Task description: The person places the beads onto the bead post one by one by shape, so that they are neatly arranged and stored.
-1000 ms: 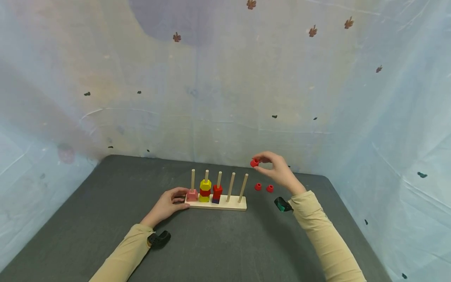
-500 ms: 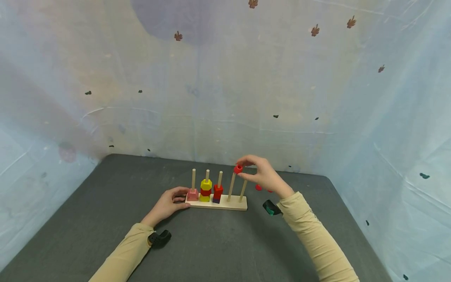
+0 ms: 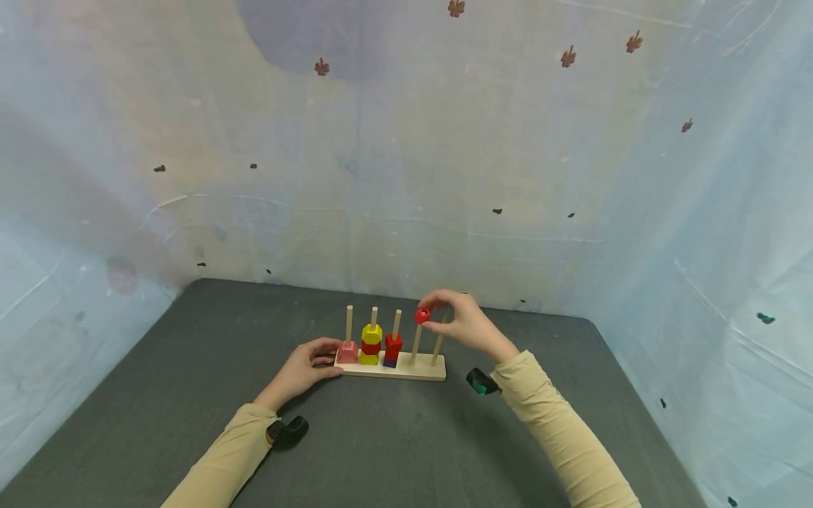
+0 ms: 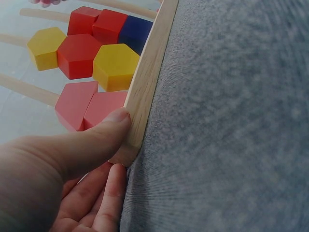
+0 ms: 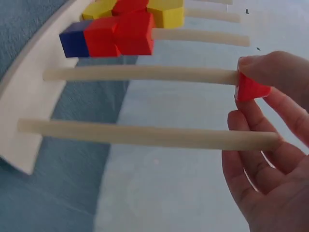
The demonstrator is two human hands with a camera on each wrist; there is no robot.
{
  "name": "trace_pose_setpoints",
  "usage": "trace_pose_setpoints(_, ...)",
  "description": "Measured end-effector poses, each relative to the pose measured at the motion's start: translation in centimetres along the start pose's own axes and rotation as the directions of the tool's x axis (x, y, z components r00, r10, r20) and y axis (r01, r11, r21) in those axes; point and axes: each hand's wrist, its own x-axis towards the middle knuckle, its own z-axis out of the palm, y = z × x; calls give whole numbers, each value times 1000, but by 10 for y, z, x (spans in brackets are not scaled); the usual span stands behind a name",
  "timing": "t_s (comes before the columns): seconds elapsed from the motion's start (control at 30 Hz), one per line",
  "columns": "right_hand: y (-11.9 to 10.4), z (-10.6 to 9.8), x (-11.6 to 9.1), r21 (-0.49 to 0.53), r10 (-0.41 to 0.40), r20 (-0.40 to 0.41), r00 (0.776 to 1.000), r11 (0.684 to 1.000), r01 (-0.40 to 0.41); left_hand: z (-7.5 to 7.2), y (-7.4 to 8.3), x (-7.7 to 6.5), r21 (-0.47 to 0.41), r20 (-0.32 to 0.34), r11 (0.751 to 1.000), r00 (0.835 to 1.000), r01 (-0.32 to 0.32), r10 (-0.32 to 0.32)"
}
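Observation:
A wooden peg board (image 3: 422, 370) with several upright pegs stands on the dark table. My left hand (image 3: 301, 370) grips its left end, thumb (image 4: 104, 137) along the front edge. Pink blocks (image 3: 347, 352) sit on the leftmost peg. Yellow and red six-sided blocks (image 3: 371, 344) fill part of the second. Red blocks over a blue one (image 3: 393, 349) are on the third. My right hand (image 3: 466, 324) pinches a red bead (image 3: 422, 316) at the top of the fourth peg (image 5: 145, 73). The last peg (image 5: 145, 135) passes close by my right fingers and bears no block.
The dark table (image 3: 381, 444) runs back to a pale hanging sheet (image 3: 356, 176) with leaf and dark spots. Dark wrist straps (image 3: 288, 430) show at both cuffs. The two loose red beads from before are hidden behind my right hand and wrist.
My right hand has carried the red bead leftwards and down, from right of the board to the fourth peg's tip. My left hand stays on the board's end.

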Motion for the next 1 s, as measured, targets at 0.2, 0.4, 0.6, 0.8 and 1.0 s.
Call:
trace_pose_setpoints(0.2, 14, 14, -5, 88, 105, 5, 994, 991, -105, 0, -2, 0, -1, 4, 1000, 1000, -2, 2)
trace_pose_setpoints(0.4, 31, 35, -12, 195, 193, 33, 981, 961, -196, -1, -3, 0, -8, 4, 1000, 1000, -16, 16)
trace_pose_setpoints(0.6, 52, 59, -21, 259, 183, 74, 980, 946, -196, 0, -3, -1, 1, -1, 1000, 1000, -10, 10)
trace_pose_setpoints(0.8, 62, 75, -28, 251, 240, 83, 967, 934, -253, 1, -3, 1, -5, 0, 1000, 1000, -9, 9)
trace_pose_setpoints(1.0, 64, 82, -32, 225, 277, 71, 958, 932, -285, 1, -3, 1, -1, -4, 1000, 1000, -11, 11)
